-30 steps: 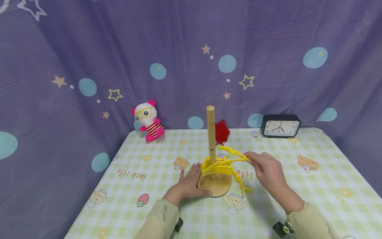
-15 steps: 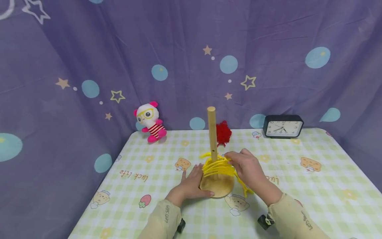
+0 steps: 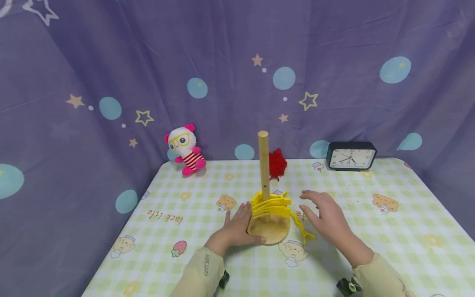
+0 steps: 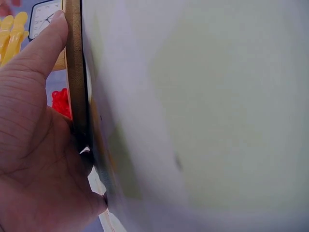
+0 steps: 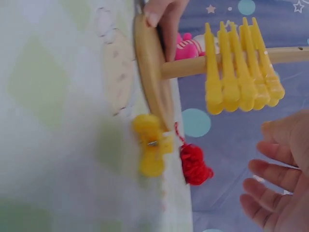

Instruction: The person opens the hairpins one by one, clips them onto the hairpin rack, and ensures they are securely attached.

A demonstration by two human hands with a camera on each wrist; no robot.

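A round wooden base carries an upright wooden pole. Several yellow plastic clothes pegs with small metal springs are clipped side by side on the lower pole, their ends pointing to the right in the head view. One more yellow clothes peg stands apart at the base's right, on the tablecloth. My left hand holds the base at its left rim, thumb along the front edge; some fingertips are hidden. To the right of the pegs, my right hand hovers with fingers spread and nothing in it.
Behind the pole lies a red yarn-like bundle. A panda plush toy sits at the back left edge, and a black-framed clock stands at the back right. A checked cloth covers the table; a purple curtain hangs behind.
My right hand carried a yellow clothes peg leftward to the pole, let it go there among the others, and drew back right with fingers opened. The left hand stayed on the base.
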